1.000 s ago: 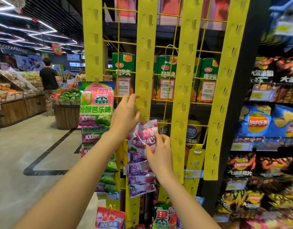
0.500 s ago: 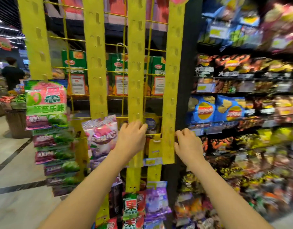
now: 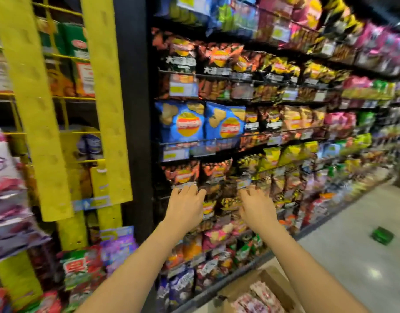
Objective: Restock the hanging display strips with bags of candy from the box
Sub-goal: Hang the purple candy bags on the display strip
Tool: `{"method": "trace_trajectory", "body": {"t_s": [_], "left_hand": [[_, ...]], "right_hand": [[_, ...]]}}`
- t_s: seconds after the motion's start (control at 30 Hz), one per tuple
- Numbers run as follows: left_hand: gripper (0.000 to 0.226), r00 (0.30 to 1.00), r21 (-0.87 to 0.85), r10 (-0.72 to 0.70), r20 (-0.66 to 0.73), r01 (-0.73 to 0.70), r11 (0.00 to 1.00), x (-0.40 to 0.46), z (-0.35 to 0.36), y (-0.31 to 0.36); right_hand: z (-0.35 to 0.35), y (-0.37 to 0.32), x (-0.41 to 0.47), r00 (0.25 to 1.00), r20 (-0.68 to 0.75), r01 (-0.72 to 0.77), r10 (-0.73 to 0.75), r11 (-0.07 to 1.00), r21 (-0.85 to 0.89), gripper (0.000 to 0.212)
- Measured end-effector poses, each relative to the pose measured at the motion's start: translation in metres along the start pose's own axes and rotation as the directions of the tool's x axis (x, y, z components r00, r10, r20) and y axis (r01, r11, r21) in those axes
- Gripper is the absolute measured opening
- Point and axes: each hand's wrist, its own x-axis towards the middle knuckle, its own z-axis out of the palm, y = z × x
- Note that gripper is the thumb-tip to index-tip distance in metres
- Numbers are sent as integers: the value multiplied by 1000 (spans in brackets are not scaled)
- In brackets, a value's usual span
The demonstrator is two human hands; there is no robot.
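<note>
The view has swung to the right since the earlier frame: the snack shelves (image 3: 273, 123), then a side strip at 3 o'clock, now fill the picture from the centre out to 3 o'clock, blurred by motion. Rows of chip bags stand there, with two blue chip bags (image 3: 203, 123) side by side near the centre. The yellow hanging display strips (image 3: 30, 105) have slid from the middle to 9 o'clock, and only two long ones show fully. The candy bags hanging on the strips (image 3: 7, 188) sit at the far 9 o'clock edge, smeared and partly cut off; more hang low at 7 o'clock. A cardboard box (image 3: 257, 294) has come into sight on the floor at 5 o'clock, open, with pink and white bags of candy (image 3: 260, 300) lying inside. A small green object (image 3: 382, 235) lies on the pale floor at 4 o'clock; what it is cannot be told.

Both arms reach forward from 6 o'clock. The left hand (image 3: 187, 205), which touched a strip before, now hangs in front of the chip shelves, its grip spread and holding nothing. The right hand (image 3: 257, 207) has likewise left the strip and hovers just to the right, fingers loosely apart, grip empty. The two hands are near each other but apart.
</note>
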Motion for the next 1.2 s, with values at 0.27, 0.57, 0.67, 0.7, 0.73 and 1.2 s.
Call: {"method": "trace_trajectory", "body": {"t_s": [0.27, 0.57, 0.67, 0.7, 0.73, 1.2], "left_hand": [[37, 979, -63, -26, 202, 40, 997, 27, 57, 120], [39, 914, -99, 12, 406, 31, 995, 43, 126, 196], [39, 881, -119, 18, 473, 43, 992, 52, 152, 212], [40, 870, -126, 22, 493, 46, 991, 55, 159, 216], [40, 860, -133, 24, 510, 51, 990, 59, 168, 221], [44, 716, -172, 34, 698, 122, 978, 124, 282, 260]], "right_hand": [[51, 118, -33, 978, 209, -24, 23, 1000, 1, 42], [132, 192, -56, 902, 429, -91, 56, 994, 63, 44], [156, 209, -57, 871, 487, -112, 71, 992, 54, 45], [164, 215, -58, 863, 499, -118, 78, 992, 49, 45], [173, 222, -57, 854, 514, -125, 85, 991, 43, 45], [288, 278, -5, 727, 685, -115, 54, 992, 44, 54]]}}
